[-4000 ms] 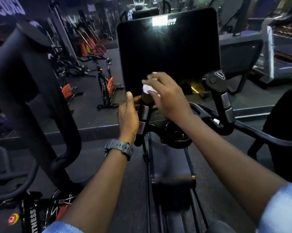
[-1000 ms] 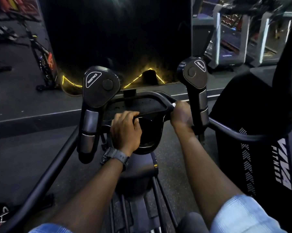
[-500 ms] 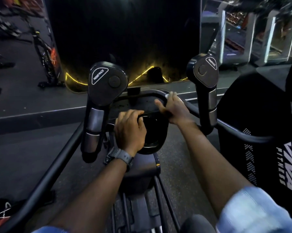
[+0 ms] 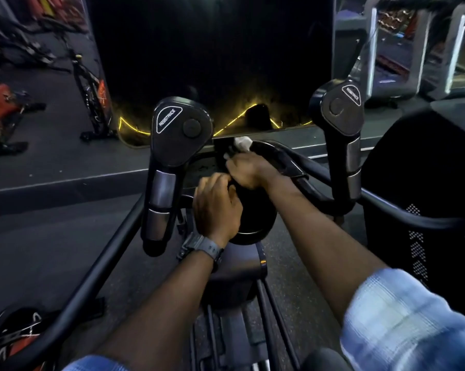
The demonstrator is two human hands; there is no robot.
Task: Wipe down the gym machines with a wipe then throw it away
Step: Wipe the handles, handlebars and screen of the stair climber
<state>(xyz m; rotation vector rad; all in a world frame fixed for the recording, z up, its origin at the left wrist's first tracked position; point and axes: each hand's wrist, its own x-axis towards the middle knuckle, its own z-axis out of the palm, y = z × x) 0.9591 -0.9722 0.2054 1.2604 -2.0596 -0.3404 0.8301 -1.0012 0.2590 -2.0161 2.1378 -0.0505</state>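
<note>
White wipe [image 4: 242, 143] bunched, no clear axis; R hand [image 4: 248, 170] fingers pinch it; L hand [image 4: 217, 207] curled on console [image 4: 255, 223]

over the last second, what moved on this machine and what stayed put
The right hand, holding the white wipe, slid left along the curved bar, from beside the right resistance handle to the middle of the console. The left hand stayed gripping the centre of the console, and both resistance handles stayed upright.
</note>
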